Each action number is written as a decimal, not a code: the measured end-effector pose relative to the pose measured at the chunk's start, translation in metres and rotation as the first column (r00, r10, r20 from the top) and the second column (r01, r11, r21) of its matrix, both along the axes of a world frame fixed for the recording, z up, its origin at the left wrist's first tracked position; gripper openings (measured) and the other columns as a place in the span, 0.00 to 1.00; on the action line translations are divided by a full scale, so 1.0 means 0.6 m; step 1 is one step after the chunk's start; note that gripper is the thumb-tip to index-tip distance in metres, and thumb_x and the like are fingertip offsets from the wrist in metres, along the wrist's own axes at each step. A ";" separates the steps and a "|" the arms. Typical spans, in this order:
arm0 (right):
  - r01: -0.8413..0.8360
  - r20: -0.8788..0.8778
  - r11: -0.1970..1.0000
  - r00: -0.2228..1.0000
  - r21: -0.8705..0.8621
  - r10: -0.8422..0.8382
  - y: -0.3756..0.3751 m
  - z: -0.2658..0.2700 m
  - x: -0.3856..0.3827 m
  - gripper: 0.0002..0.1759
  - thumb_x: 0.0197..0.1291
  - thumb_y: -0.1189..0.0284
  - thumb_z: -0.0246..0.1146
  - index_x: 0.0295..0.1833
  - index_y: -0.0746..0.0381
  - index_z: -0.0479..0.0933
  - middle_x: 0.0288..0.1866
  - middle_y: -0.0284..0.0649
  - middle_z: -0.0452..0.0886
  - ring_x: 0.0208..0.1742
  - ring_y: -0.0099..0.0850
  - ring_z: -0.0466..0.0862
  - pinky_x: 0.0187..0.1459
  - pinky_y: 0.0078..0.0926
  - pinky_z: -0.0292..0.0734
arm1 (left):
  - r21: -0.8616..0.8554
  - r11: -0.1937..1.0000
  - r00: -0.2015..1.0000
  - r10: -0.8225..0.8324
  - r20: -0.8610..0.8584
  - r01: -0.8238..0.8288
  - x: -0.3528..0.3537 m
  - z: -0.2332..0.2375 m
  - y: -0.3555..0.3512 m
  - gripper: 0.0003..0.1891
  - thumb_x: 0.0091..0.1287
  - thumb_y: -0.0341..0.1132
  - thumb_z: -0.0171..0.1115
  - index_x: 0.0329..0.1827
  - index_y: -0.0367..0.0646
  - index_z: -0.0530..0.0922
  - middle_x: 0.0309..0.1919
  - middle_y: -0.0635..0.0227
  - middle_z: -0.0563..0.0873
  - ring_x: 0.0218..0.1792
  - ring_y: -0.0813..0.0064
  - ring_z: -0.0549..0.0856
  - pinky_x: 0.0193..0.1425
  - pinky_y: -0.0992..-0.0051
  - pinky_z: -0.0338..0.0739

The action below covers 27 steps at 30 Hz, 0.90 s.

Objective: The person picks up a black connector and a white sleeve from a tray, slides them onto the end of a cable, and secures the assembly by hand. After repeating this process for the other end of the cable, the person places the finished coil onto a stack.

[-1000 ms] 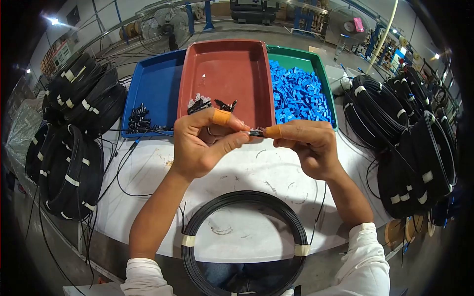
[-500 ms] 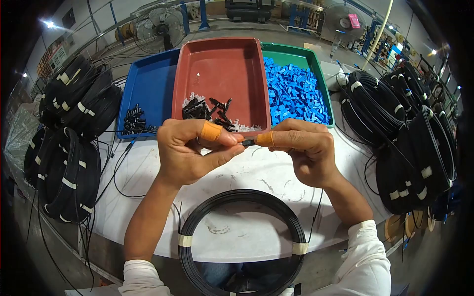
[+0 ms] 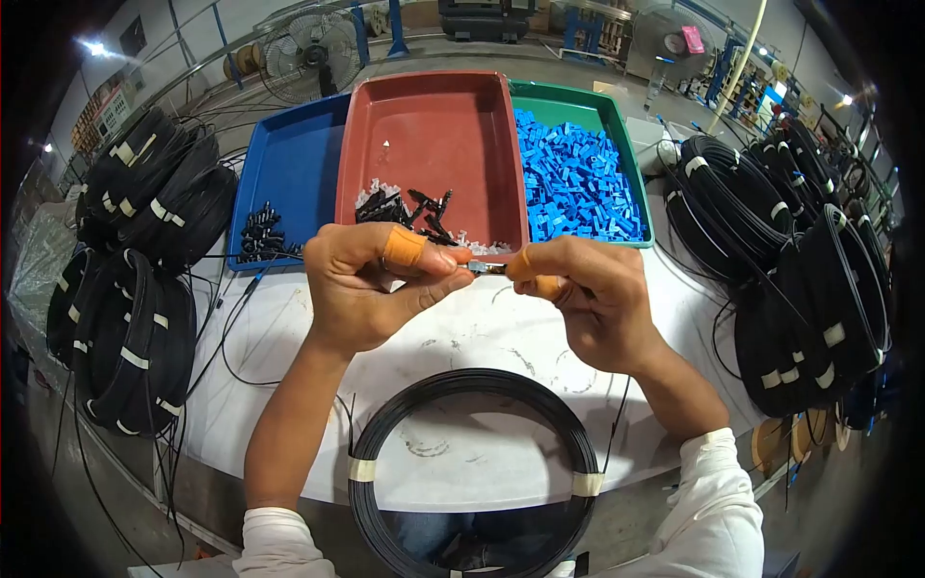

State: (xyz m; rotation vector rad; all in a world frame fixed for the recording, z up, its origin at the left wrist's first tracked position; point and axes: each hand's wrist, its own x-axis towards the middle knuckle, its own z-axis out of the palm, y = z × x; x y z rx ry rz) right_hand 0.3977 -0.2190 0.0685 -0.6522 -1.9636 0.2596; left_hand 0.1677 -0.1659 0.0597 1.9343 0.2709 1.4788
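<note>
Above the table, in front of the trays, both hands pinch one small black connector (image 3: 492, 269) with a pale, shiny end. My left hand (image 3: 361, 289) grips the pale end between thumb and index finger, which has orange tape round it. At the black end, the taped fingers of my right hand (image 3: 593, 299) are closed and curled, covering part of it. Nearer to me lies a coil of black cable (image 3: 472, 379), bound with pale tape and overhanging the table's front edge.
A blue tray (image 3: 289, 164) holds black connector parts. The red tray (image 3: 434, 125) carries black and clear pieces, the green tray (image 3: 631, 183) many blue clips. Taped cable coils stand at the left (image 3: 140, 337) and right (image 3: 805, 299) of the white table (image 3: 289, 424).
My right fingers have curled more and shifted slightly right along the connector, so more of its pale, shiny part shows. The left hand has moved slightly left.
</note>
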 end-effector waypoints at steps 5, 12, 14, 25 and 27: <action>0.005 0.042 0.991 0.999 -0.136 0.001 -0.001 -0.008 0.001 0.29 0.45 1.01 0.51 0.51 0.70 0.82 0.46 0.48 0.88 0.45 0.32 0.89 0.49 0.27 0.88 | -0.036 0.999 1.000 0.020 0.020 -0.019 0.003 -0.004 -0.004 0.07 0.55 0.16 0.75 0.33 0.34 0.86 0.31 0.59 0.91 0.39 0.70 0.92 0.47 0.72 0.90; -0.034 -0.020 0.997 0.999 -0.068 0.032 0.005 -0.015 -0.003 0.35 0.39 0.98 0.51 0.53 0.64 0.85 0.35 0.46 0.85 0.38 0.37 0.88 0.39 0.29 0.86 | 0.077 0.995 0.997 0.068 -0.047 -0.064 -0.005 -0.008 -0.002 0.08 0.53 0.17 0.77 0.34 0.35 0.87 0.32 0.59 0.91 0.38 0.71 0.92 0.46 0.73 0.90; -0.032 -0.022 0.997 0.999 -0.068 0.031 0.006 -0.017 0.001 0.34 0.40 0.98 0.50 0.53 0.65 0.85 0.36 0.46 0.85 0.38 0.36 0.88 0.40 0.29 0.86 | 0.098 0.993 0.997 0.067 -0.041 -0.063 -0.001 -0.012 -0.003 0.08 0.53 0.17 0.77 0.34 0.35 0.87 0.32 0.58 0.91 0.38 0.71 0.92 0.46 0.74 0.90; -0.005 -0.116 0.998 0.993 -0.061 -0.002 0.014 -0.012 0.005 0.32 0.41 0.99 0.51 0.50 0.67 0.85 0.38 0.45 0.88 0.40 0.34 0.90 0.41 0.27 0.86 | -0.059 0.994 0.988 0.094 0.123 -0.088 0.018 -0.024 -0.005 0.10 0.60 0.21 0.74 0.44 0.32 0.86 0.35 0.55 0.91 0.37 0.73 0.92 0.41 0.79 0.88; 0.020 -0.070 0.997 0.997 -0.068 -0.025 0.012 -0.011 0.005 0.29 0.43 1.00 0.50 0.48 0.70 0.85 0.39 0.45 0.88 0.40 0.29 0.89 0.45 0.24 0.87 | -0.037 0.983 0.980 0.184 0.071 -0.182 0.017 -0.025 -0.008 0.07 0.60 0.20 0.74 0.41 0.33 0.87 0.35 0.55 0.91 0.35 0.77 0.91 0.37 0.84 0.85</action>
